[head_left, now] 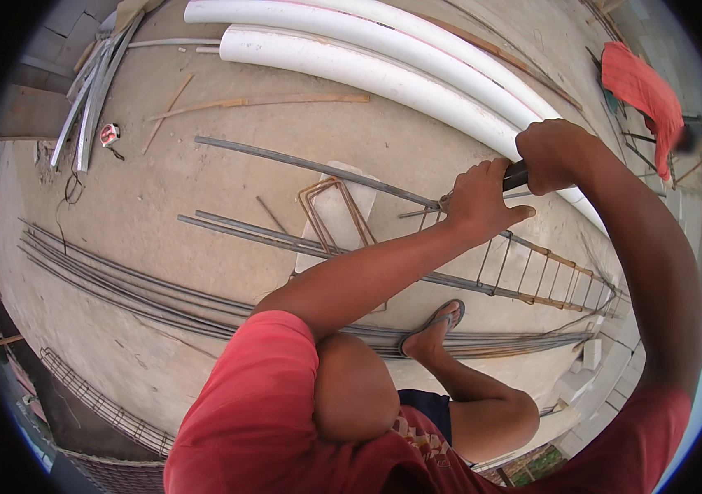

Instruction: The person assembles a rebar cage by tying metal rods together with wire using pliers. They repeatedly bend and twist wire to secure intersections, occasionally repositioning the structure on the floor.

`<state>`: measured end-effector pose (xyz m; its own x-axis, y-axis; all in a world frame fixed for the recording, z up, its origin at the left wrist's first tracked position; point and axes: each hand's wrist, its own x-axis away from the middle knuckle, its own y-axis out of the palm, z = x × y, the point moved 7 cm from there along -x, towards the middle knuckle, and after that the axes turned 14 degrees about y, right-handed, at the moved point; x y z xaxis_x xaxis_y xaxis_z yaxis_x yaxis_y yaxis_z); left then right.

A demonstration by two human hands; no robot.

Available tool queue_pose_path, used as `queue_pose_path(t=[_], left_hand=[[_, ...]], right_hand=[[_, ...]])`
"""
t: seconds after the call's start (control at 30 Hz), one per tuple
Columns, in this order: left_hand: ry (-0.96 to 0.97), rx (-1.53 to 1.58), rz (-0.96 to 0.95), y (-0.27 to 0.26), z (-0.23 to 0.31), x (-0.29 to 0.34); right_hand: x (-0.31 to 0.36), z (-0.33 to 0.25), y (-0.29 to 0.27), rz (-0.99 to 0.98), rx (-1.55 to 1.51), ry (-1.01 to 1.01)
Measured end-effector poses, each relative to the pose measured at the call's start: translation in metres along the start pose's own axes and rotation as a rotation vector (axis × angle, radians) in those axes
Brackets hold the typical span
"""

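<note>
My right hand (558,155) is closed in a fist around a short black handle (515,174); the tool's far end is hidden. Beside it, my left hand (482,196) curls its fingers over the upper steel bar with its thumb sticking out, close against the handle. What its fingers hold is hidden. Below the hands lies a rebar cage (492,291), its long bars crossed by several rusty stirrups, running to the right. Loose rectangular stirrups (315,198) lean over a pale block (356,202) under the bars at the left.
Large white pipes (351,67) lie beyond my hands. Long rebars (120,273) run along the floor by my sandalled foot (433,329). At far left are metal channels (91,107) and a tape measure (109,135). Red cloth (643,90) hangs at far right; pale blocks (592,354) stand nearer.
</note>
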<state>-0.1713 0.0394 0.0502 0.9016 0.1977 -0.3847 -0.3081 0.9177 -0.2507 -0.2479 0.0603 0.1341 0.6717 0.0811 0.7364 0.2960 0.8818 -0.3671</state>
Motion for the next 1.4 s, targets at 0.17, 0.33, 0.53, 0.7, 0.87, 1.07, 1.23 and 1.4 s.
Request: queue_pose_path(t=[0.17,0.33,0.53,0.7,0.87,1.07,1.23,1.4], left_hand=[[-0.258,0.307,-0.564,0.028,-0.02,-0.009],[-0.331,0.525,-0.831,0.013,-0.028,-0.019],[-0.111,0.332,-0.421,0.007,-0.022,-0.012],[-0.293,0.3,-0.512,0.016,-0.017,-0.005],[-0.264,0.456,-0.838,0.028,-0.024,-0.01],[-0.258,0.548,-0.927,0.029,-0.026,-0.014],[0.011,0.131,-0.243,-0.004,-0.006,0.007],[-0.18,0.19,-0.636,0.032,-0.011,0.005]], right_hand=[[0.009,0.01,0.004,-0.101,-0.12,0.097],[0.068,-0.013,-0.003,1.135,0.284,-0.054],[0.029,0.006,0.004,0.511,-0.023,-0.099],[0.015,0.013,-0.006,-0.199,-0.188,0.127],[0.024,0.009,0.01,0.069,-0.1,-0.01],[0.054,-0.007,0.026,0.78,0.151,-0.072],[0.027,0.006,0.018,0.179,-0.072,-0.028],[0.019,0.017,0.058,-0.687,-0.473,0.222]])
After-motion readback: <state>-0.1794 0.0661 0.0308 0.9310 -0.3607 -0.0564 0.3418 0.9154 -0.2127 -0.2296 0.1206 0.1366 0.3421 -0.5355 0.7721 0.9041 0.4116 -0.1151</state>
